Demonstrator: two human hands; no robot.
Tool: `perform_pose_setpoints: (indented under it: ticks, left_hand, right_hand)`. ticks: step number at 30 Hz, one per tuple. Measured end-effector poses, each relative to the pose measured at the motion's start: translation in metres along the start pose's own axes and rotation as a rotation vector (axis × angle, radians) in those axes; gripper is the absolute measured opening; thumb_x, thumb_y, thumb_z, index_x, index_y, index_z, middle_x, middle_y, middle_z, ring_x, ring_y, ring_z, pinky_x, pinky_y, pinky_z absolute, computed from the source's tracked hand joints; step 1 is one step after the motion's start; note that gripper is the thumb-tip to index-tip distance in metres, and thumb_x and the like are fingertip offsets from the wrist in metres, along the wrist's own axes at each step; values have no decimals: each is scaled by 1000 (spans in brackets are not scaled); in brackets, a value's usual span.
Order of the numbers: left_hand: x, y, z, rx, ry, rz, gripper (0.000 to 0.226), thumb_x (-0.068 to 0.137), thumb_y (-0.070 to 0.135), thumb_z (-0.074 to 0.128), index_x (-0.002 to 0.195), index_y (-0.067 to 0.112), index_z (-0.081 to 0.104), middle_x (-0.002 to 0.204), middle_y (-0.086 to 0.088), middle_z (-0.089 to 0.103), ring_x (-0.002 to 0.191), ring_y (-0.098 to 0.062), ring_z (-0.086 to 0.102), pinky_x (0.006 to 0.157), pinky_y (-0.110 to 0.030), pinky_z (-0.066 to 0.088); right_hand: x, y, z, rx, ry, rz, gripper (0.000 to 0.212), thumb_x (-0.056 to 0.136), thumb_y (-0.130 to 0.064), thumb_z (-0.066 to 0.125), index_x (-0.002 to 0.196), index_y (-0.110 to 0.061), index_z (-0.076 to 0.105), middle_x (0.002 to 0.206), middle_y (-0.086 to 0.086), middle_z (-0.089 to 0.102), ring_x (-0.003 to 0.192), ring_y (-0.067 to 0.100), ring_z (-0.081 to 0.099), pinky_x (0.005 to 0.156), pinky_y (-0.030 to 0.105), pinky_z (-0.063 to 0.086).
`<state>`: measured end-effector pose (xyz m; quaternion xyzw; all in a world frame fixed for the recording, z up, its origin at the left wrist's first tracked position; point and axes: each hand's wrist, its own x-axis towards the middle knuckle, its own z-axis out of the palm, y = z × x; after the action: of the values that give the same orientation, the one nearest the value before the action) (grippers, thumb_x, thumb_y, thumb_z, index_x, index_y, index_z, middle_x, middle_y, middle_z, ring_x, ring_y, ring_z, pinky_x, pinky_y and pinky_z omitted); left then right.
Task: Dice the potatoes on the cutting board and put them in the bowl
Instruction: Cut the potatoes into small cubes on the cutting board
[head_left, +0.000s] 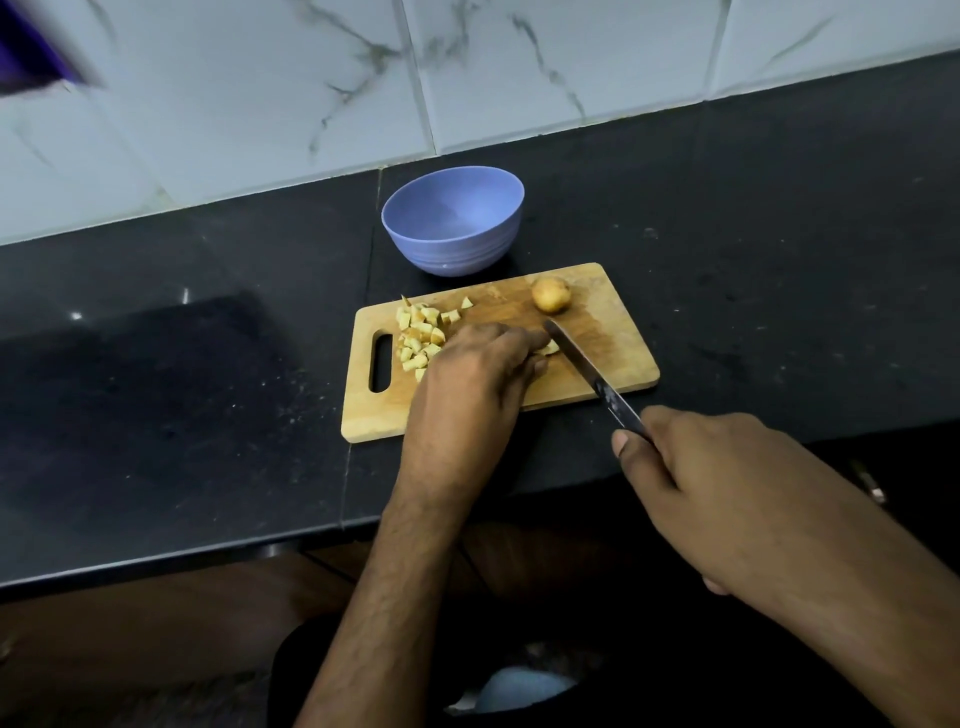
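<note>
Resting on a black counter (208, 364), the board (618, 353) carries a pile of dice (418, 338) near its handle slot. The left hand (470, 379) lies mid-board, fingers curled over a potato piece (551, 348), apparently pinning it. The knife (592, 374) touches that piece; the right hand (691, 483) grips its handle. A whole potato (550, 295) sits on the board's far side. The bowl (452, 221) stands just behind the board.

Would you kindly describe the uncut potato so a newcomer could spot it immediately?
On the black counter lies a wooden cutting board. The whole potato sits near its far right corner, beyond the knife. Unlike the pale diced pieces, it is round, brown-skinned and intact.
</note>
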<state>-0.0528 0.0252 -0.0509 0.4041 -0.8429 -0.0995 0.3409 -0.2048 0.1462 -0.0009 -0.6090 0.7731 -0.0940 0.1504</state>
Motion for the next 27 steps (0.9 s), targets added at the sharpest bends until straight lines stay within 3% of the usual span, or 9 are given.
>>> perform_pose_setpoints:
  ticks: [3,7,11,17,23,27]
  left_hand:
    - [2,0,2,-6,-90,0,29,97,25,65,126,19,68,119,3,61,106,-10,58,86,-35,54]
    - [2,0,1,-41,-97,-53,36,97,22,63,133,21,60,114,8,55,102,-4,55,85,-33,53]
    - [-1,3,-3,-121,-21,-160,26,93,20,69,117,23,58,98,13,59,88,-3,58,75,-25,52]
    - [-10,0,-6,-108,62,-209,12,93,20,72,104,20,70,100,14,66,89,1,59,75,-12,48]
    - [-9,0,-5,-115,50,-233,4,93,18,71,95,20,69,93,13,64,85,-2,59,72,-15,47]
    - [-10,-1,-4,-114,69,-233,4,91,16,72,92,19,70,92,12,65,84,-2,59,71,-11,45]
  right_hand:
    - [1,1,-3,-2,-16,1,34,101,-51,25,79,-30,41,63,-5,55,46,2,51,54,23,48]
    - [2,1,-5,-19,-11,-3,35,101,-52,24,83,-30,44,63,-5,55,45,3,51,57,24,52]
    - [1,-1,-3,-18,-32,-13,34,101,-53,23,85,-31,44,67,-5,56,46,3,51,58,24,53]
    - [2,-6,2,3,-11,-52,33,101,-53,24,85,-32,44,67,-5,57,46,4,53,54,23,51]
    - [3,-17,5,-52,-12,-79,36,102,-49,24,72,-31,31,68,-7,51,54,4,49,48,19,30]
    - [0,-19,7,-63,-29,-89,34,103,-46,23,74,-31,31,68,-8,50,56,5,50,51,19,33]
